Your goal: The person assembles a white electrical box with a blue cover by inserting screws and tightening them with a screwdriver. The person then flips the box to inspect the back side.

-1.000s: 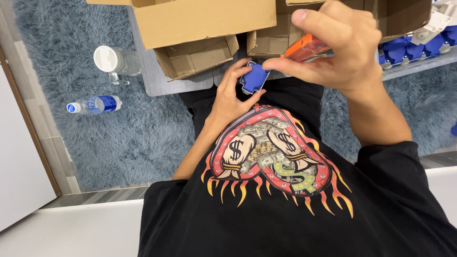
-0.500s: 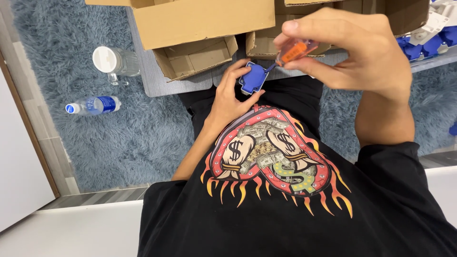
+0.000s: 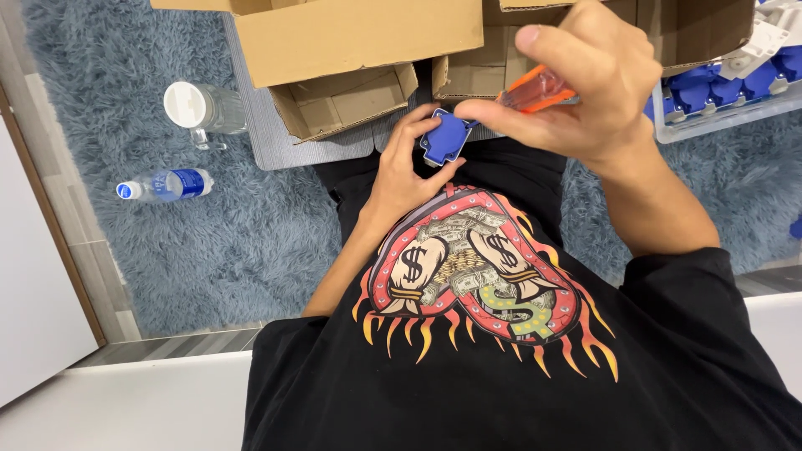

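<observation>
My left hand grips a small blue plastic part in front of my chest. My right hand is closed around an orange-handled screwdriver, held just right of the blue part, its tip pointing at the part. Whether the tip touches it is hidden by my fingers. Below both hands is my black shirt with a red and orange print.
Open cardboard boxes stand on a grey mat ahead. A clear tray with several blue parts sits at the right. A capped jar and a lying water bottle rest on the blue shaggy rug.
My right hand with the screwdriver has come down and left, closer to the blue part. My left hand has stayed nearly still with the part.
</observation>
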